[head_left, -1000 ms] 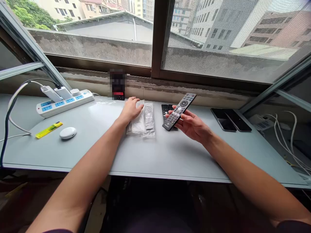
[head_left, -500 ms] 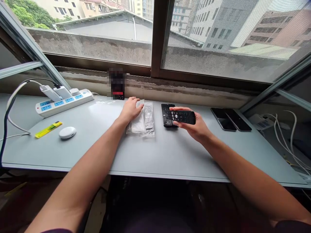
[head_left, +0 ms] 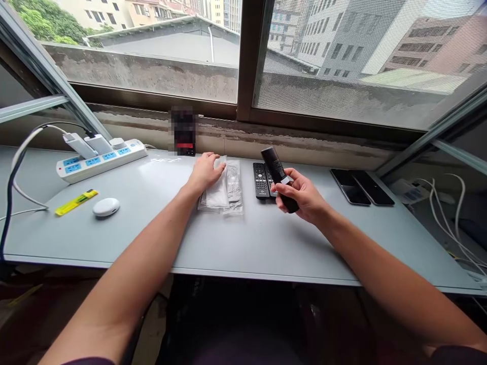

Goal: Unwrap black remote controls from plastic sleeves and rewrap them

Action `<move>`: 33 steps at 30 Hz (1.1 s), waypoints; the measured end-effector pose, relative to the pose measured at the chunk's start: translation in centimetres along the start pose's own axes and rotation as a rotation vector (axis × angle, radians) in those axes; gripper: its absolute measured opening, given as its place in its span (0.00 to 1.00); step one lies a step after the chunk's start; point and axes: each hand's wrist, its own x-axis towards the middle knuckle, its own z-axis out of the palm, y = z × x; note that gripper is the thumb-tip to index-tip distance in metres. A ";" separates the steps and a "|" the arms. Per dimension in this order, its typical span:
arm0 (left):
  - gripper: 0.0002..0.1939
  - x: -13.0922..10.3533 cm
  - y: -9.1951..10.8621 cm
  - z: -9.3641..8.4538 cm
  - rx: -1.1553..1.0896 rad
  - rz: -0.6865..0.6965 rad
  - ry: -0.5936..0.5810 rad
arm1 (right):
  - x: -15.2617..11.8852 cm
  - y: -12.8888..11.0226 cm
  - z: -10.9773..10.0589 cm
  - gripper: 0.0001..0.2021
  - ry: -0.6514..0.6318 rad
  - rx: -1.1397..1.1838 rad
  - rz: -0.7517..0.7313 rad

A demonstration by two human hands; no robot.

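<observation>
"Fingers of the right hand (head_left: 304, 195)?"
"Curled round one tilted remote (head_left: 272, 161); its back shows now, where half a second ago its buttons did."
"And the left hand (head_left: 205, 171)?"
"Palm down, fingers loosely spread, over at least two clear bags (head_left: 217, 197)."
"Between?"
"Two black remotes (head_left: 261, 181), side by side, just left of the right fingertips."
</observation>
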 end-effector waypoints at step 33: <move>0.28 -0.1 0.2 0.0 0.015 0.001 -0.012 | 0.0 -0.2 0.1 0.21 -0.069 0.160 0.009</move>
